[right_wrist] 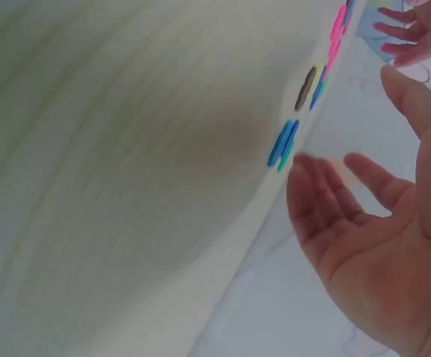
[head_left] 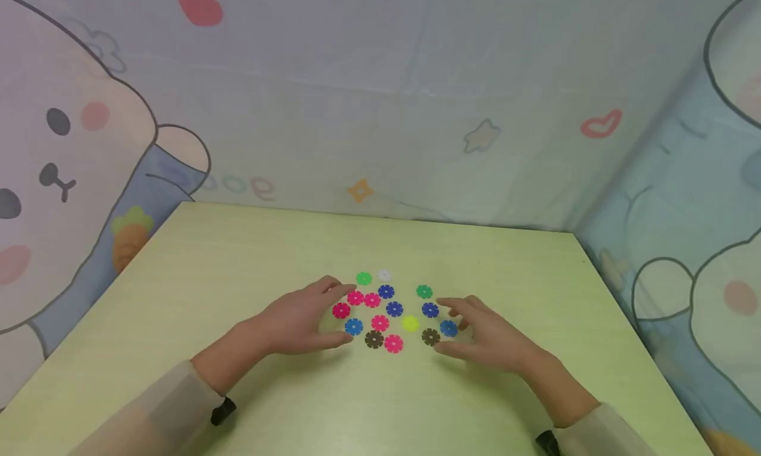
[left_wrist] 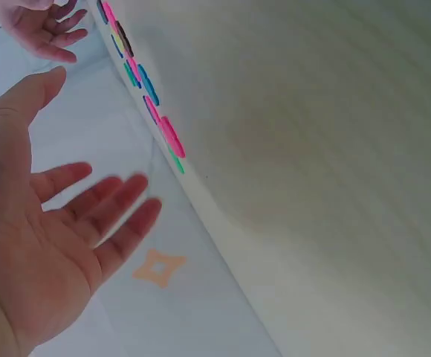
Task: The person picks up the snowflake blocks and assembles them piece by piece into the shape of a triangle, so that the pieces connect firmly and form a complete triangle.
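At the left, my left hand point(head_left: 300, 317) is spread, thumb and fingers well apart beside the discs point(head_left: 390, 311); the head view gives its back, while the left wrist view shows the bare palm. Between my hands, sixteen flat notched discs lie on the table point(head_left: 285, 244); only the head view shows their faces, since both wrist views catch them nearly edge-on, some overlapping. Ordered by each colour's leftmost disc, I count one crimson, two mid-blue, four pink, two green, two brown, one white, three dark blue and one yellow. At the right, my right hand point(head_left: 490, 334) is loosely spread too, thumb near a brown disc point(head_left: 427, 338); the right wrist view shows its palm, and whether a fingertip touches a disc I cannot tell
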Motion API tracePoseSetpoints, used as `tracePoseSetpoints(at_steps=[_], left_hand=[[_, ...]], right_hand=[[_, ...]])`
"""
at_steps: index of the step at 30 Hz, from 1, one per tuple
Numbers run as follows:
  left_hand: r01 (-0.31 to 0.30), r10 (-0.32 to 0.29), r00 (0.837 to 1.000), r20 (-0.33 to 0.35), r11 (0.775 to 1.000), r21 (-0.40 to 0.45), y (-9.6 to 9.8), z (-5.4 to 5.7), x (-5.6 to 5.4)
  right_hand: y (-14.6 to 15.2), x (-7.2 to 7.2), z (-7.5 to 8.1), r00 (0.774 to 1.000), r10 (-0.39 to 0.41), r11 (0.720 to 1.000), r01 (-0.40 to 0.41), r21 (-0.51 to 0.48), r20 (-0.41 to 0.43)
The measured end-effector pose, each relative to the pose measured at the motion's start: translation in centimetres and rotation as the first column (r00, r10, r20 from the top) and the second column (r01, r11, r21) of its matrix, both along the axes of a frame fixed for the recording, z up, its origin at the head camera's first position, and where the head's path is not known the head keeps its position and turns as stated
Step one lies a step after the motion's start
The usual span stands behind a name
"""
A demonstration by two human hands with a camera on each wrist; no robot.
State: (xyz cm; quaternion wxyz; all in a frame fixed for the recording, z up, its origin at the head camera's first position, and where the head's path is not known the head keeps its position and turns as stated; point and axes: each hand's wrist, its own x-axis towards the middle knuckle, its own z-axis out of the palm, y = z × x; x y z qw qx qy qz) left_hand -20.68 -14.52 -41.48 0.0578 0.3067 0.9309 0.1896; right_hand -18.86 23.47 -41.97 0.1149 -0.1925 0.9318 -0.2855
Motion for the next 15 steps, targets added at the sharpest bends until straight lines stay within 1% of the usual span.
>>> tracePoseSetpoints(at_steps=[3,5,7,9,11,13,15], left_hand=[[0.038,-0.044,0.993,0.111,0.998,0.054,0.6,-0.3,-0.2],[0.06,-0.075,0.982,0.172,0.994,0.092,1.0,-0.6,-0.5],[0.076,-0.104,0.969,0.223,0.989,0.131,1.4,-1.0,-0.8],[0.092,-0.13,0.96,0.249,0.983,0.16,1.8,-1.4,-1.0],[0.1,-0.141,0.956,0.257,0.981,0.168,2.2,-1.6,-1.1],[0.097,-0.136,0.958,0.253,0.983,0.158,2.6,-1.6,-1.2],[0.084,-0.118,0.96,0.253,0.987,0.138,3.1,-1.7,-1.2]], right_hand=[[-1.0,-0.1,-0.2,0.996,0.065,0.992,-0.057,-0.11,0.066],[-1.8,-0.2,-0.3,0.987,0.097,0.981,-0.073,-0.181,0.126],[-2.5,-0.3,-0.4,0.974,0.116,0.967,-0.066,-0.245,0.194],[-3.2,-0.4,-0.5,0.959,0.123,0.955,-0.044,-0.293,0.257],[-3.8,-0.6,-0.7,0.95,0.121,0.949,-0.026,-0.315,0.287],[-4.4,-0.7,-0.9,0.949,0.118,0.946,-0.018,-0.323,0.293],[-4.9,-0.7,-1.1,0.948,0.111,0.947,-0.01,-0.321,0.298]])
